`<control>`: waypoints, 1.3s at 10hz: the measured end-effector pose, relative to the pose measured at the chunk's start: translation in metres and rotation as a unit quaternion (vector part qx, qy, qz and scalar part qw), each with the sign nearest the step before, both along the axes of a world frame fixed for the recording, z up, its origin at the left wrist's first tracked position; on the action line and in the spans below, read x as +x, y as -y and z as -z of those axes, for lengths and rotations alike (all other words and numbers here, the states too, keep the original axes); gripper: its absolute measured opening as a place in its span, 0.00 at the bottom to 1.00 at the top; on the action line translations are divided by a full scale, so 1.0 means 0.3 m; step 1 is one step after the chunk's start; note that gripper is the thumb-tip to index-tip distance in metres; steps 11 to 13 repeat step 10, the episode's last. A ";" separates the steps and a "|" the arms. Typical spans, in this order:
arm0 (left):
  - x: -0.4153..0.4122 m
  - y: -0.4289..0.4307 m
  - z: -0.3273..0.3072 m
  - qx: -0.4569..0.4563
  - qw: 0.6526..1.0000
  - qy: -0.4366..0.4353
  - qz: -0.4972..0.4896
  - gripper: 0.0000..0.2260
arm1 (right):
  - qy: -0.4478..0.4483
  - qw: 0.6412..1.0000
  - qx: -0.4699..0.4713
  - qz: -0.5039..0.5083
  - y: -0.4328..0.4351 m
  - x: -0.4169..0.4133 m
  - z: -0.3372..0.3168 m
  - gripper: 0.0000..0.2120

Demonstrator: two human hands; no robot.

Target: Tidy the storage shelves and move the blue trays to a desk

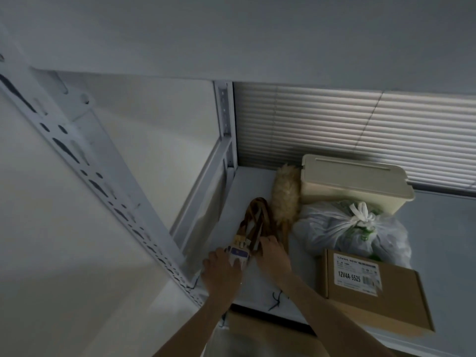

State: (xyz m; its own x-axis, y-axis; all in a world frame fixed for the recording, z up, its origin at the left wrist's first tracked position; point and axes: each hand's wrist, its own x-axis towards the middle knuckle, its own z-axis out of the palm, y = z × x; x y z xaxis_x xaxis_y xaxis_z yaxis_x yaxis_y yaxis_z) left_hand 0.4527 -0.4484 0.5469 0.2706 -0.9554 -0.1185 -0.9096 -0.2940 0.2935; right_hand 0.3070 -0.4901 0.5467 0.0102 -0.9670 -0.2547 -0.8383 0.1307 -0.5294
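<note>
A bundle of brown ribbon cables (255, 219) with white connectors lies at the left end of a white metal storage shelf (257, 184). My left hand (220, 271) rests on the connector end of the bundle, fingers curled over it. My right hand (271, 253) grips the bundle's right side near the connectors. No blue tray is in view.
To the right on the shelf stand a fluffy beige duster (286, 194), a cream lidded box (353, 181), a tied clear plastic bag (347, 228) and a brown cardboard box (373, 292) labelled 12V4A-5525. A slotted white upright (85, 163) runs at the left. Window blinds (360, 130) hang behind.
</note>
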 end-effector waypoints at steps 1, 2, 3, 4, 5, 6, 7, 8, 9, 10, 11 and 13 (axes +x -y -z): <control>0.006 -0.032 0.003 0.010 0.999 0.032 0.026 0.38 | 0.011 1.000 -0.009 -0.001 0.000 -0.003 0.005 0.16; 0.010 -0.044 0.012 0.028 0.996 0.056 0.061 0.41 | 0.027 0.999 -0.025 0.007 0.006 -0.008 0.004 0.14; -0.005 -0.044 0.011 0.022 0.996 0.042 0.071 0.37 | 0.041 0.999 -0.031 0.006 0.012 -0.014 0.008 0.13; -0.023 -0.049 0.007 0.017 0.997 0.029 0.064 0.33 | 0.036 0.999 -0.020 0.008 0.012 -0.003 -0.008 0.12; -0.018 -0.057 0.006 0.006 0.998 0.021 0.055 0.30 | 0.047 0.999 -0.007 0.019 0.013 0.009 -0.016 0.12; -0.013 -0.060 0.011 -0.001 0.998 0.026 0.058 0.28 | 0.062 0.998 0.002 0.031 0.007 0.011 -0.045 0.13; -0.014 -0.064 0.007 -0.004 0.998 0.028 0.059 0.29 | 0.063 0.998 -0.009 0.026 0.006 0.005 -0.059 0.14; -0.009 -0.071 -0.001 -0.003 0.997 0.035 0.064 0.30 | 0.077 0.996 -0.002 0.035 0.005 -0.012 -0.075 0.17; -0.006 -0.080 -0.019 -0.003 0.996 0.052 0.068 0.30 | 0.069 0.997 0.007 0.029 -0.014 -0.032 -0.123 0.12; -0.016 -0.086 -0.037 -0.031 0.996 0.036 0.081 0.28 | 0.090 0.996 0.003 0.025 -0.048 -0.048 -0.187 0.09; -0.016 -0.086 -0.037 -0.031 0.996 0.036 0.081 0.28 | 0.090 0.996 0.003 0.025 -0.048 -0.048 -0.187 0.09; -0.016 -0.086 -0.037 -0.031 0.996 0.036 0.081 0.28 | 0.090 0.996 0.003 0.025 -0.048 -0.048 -0.187 0.09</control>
